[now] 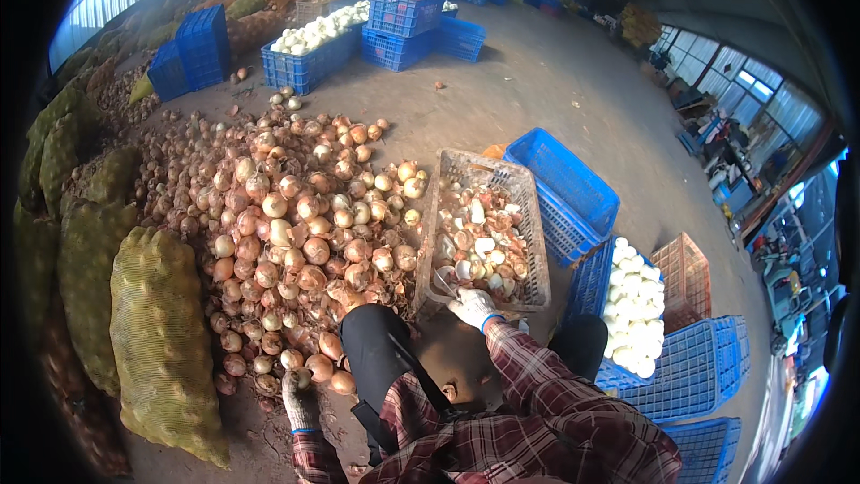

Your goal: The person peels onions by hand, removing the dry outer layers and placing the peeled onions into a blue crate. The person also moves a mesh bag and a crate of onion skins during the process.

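Observation:
A large pile of unpeeled onions spreads over the floor before me. My left hand, in a white knitted glove, is at the pile's near edge with its fingers on an onion; whether they grip it is hard to tell. My right hand, gloved too, is closed on a small knife over the near end of a worn plastic crate. Onion skins and cut onion pieces lie in that crate. To the right, a blue crate is heaped with peeled white onions.
Full mesh sacks stand at the left. Empty blue crates lie beyond the worn crate, with more blue crates and a reddish crate at the right. Farther back are a blue crate of peeled onions, stacked crates and several people.

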Motion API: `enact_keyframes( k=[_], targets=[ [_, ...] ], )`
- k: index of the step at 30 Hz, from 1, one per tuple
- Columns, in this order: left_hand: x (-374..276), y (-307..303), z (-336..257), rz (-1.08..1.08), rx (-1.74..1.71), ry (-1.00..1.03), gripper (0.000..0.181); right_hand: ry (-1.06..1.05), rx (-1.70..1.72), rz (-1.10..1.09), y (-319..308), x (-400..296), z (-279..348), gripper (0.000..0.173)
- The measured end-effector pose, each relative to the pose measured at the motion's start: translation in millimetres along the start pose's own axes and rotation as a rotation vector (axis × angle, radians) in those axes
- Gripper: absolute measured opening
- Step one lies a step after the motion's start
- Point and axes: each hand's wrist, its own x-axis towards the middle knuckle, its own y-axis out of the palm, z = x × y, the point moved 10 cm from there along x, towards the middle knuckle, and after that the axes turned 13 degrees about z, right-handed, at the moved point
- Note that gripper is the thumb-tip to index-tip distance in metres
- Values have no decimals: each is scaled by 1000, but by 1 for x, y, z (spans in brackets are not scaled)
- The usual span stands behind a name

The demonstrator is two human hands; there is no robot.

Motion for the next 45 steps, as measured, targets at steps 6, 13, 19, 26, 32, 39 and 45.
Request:
enact_keyframes(
  k=[6, 13, 19, 26, 32, 39, 45],
  targets=[
    [-41, 115, -109, 175, 165, 169, 29, 24, 63, -118, 15, -56, -20, 34],
    [-31, 333, -99, 504, -568, -38, 52, -82, 270, -248, -13, -110, -47, 36],
    [17, 449, -25, 388, -628, -239, 44, -256, 1280, -229, -71, -139, -73, 28],
    [65, 588, -2, 991, -626, -249, 31, -141, 460, -481, -202, -139, -104, 35],
    [128, 627, 65, 896, -564, -436, 35, -200, 177, -504, -237, -57, -125, 30],
    [169, 644, 67, 806, 70, -107, 39, -77, 77, -381, -228, 14, -158, 36],
    [190, 638, 95, 743, 76, -217, 42, -80, 43, -382, -221, 31, -170, 31]
  ],
)
